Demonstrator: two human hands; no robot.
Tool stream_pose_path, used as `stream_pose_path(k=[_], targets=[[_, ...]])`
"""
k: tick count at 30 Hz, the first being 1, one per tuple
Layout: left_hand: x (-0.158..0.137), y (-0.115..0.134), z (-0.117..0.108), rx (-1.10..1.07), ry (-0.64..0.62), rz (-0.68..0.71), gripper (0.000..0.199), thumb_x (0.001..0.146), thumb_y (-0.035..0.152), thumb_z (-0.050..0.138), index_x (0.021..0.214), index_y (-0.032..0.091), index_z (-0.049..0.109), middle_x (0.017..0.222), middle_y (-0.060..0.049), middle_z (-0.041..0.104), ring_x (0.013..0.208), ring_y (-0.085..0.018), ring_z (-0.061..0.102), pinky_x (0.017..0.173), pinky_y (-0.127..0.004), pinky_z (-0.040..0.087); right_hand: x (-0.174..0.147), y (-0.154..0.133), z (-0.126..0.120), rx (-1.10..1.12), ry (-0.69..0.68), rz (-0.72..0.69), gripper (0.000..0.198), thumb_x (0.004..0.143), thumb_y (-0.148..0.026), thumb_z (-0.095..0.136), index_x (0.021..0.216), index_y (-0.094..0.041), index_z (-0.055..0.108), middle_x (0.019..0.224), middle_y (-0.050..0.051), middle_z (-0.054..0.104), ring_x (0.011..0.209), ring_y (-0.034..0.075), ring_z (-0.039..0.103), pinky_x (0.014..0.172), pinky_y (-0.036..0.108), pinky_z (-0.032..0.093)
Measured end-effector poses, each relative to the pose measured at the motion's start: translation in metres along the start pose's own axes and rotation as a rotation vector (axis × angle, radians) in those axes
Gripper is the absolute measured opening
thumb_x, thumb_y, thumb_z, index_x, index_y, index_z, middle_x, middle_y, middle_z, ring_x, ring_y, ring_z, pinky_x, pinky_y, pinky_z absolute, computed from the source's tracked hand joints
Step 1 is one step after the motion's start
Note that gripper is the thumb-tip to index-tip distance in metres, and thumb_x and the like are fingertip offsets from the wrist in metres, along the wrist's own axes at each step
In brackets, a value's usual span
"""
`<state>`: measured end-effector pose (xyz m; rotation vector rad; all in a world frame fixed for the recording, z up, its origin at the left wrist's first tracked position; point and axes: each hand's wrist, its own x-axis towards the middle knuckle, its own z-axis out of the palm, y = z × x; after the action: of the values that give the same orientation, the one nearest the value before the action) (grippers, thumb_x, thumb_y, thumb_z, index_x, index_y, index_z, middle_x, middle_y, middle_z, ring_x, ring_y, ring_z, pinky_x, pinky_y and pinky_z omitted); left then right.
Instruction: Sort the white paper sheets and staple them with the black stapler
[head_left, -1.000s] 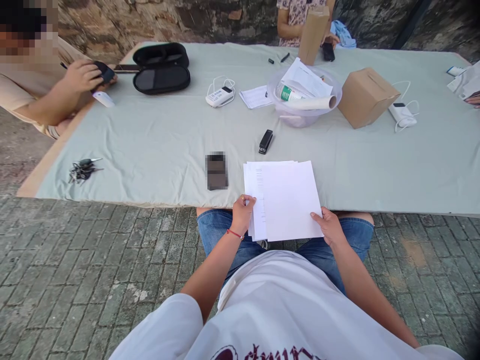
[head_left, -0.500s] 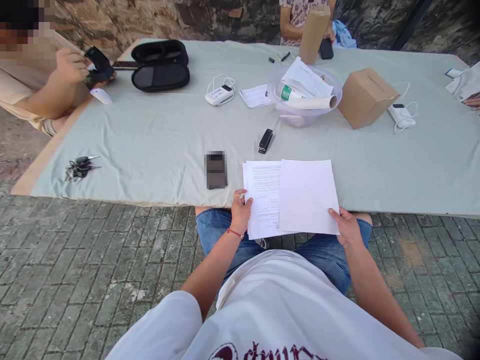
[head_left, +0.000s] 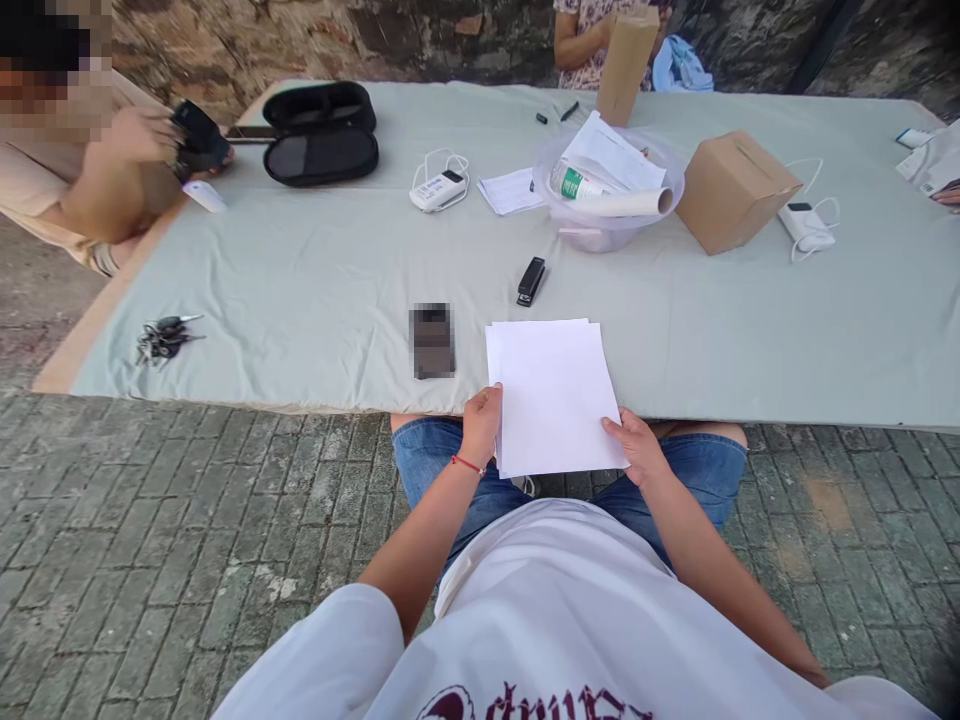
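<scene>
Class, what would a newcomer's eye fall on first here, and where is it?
First, the white sheets, held by the left hand and right hand at the near edge of the table. Beyond them, a heaped plastic basin stands beside a cardboard box, and an open black case lies farther left.

Rough stone wall [head_left: 465,60], grey brick paving [head_left: 187,520], long table [head_left: 79,348] (draped in pale cloth [head_left: 300,280])

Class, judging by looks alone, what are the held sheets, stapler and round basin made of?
Sheets: matt white paper, thin and crisp-edged.
Stapler: probably plastic, smooth black; its pale near end may be metal.
Basin: likely plastic, translucent and faintly lilac, contents showing dimly through its wall.
</scene>
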<state>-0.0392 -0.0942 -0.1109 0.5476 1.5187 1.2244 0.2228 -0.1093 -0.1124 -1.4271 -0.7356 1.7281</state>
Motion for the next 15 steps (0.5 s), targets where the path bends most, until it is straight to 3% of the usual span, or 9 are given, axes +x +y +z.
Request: stream_pose_path(k=[4, 11, 15], targets=[[0.006, -0.01, -0.002, 0.123, 0.015, 0.062, 0.029, 0.068, 0.043, 0.072, 0.074, 0.016, 0.064, 0.068, 0.001, 0.059, 0.062, -0.012, 0.051, 0.061, -0.025, 0.04, 0.001, -0.001, -0.006, -0.131, 0.063, -0.059, 0.039, 0.073, -0.047, 0.074, 0.102, -0.023, 0.062, 0.099, 0.003, 0.073, 0.086, 0.022, 0.068, 0.075, 0.034, 0.054], [0.007, -0.01, 0.0, 0.123, 0.049, 0.06, 0.031, 0.067, 0.042, 0.073, 0.07, 0.018, 0.053, 0.06, 0.006, 0.048, 0.054, -0.009, 0.045, 0.054, -0.023, 0.035, 0.004, 0.002, -0.029, -0.43, 0.24, -0.14, 0.04, 0.069, -0.057, 0.071, 0.082, -0.021, 0.062, 0.074, 0.003, 0.071, 0.065, 0.019, 0.063, 0.059, 0.031, 0.049], [0.006, -0.006, 0.0, 0.123, 0.059, 0.106, 0.025, 0.071, 0.033, 0.071, 0.075, 0.019, 0.05, 0.057, 0.009, 0.04, 0.05, -0.007, 0.038, 0.052, -0.021, 0.033, 0.003, -0.002, -0.055, -0.389, 0.383, -0.194, 0.039, 0.068, -0.054, 0.072, 0.084, -0.02, 0.064, 0.073, 0.003, 0.071, 0.065, 0.019, 0.063, 0.057, 0.03, 0.049]])
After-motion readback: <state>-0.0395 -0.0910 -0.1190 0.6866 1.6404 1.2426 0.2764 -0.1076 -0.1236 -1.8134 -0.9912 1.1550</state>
